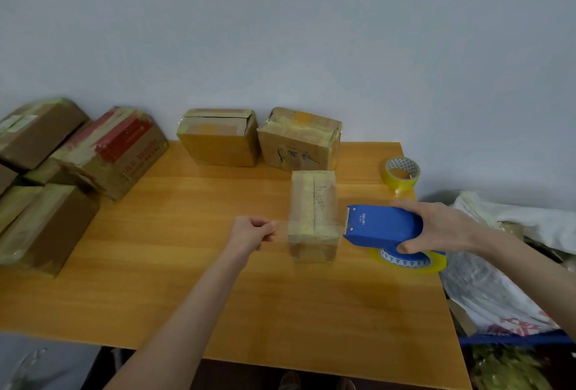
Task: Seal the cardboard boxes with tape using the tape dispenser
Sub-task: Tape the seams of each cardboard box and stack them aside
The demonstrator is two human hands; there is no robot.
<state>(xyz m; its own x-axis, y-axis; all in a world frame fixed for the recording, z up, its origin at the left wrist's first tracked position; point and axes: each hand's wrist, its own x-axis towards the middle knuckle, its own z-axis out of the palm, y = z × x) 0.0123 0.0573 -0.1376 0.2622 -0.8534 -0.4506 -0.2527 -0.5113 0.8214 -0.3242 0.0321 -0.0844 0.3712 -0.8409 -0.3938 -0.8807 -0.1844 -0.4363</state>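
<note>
Head: one box point(313, 215) mid-table, two boxes point(218, 140) point(299, 141) behind, one spare roll point(402, 172); right fingers point(408, 247) clamp dispenser point(383, 226), left fingers point(269, 229) pinch tape point(282, 227).

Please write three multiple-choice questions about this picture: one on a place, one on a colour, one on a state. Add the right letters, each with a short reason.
1. Where does the spare roll stand?
A. on the floor
B. at the far right corner of the table
C. on a box

2. What colour is the dispenser?
A. blue
B. red
C. green

3. What is the right hand doing?
A. hanging idle
B. pressing the table
C. gripping the dispenser

Answers:
1 B, the roll sits on the wood by the far right edge.
2 A, its shell is plainly blue.
3 C, the fingers curl round the dispenser's body.
</note>
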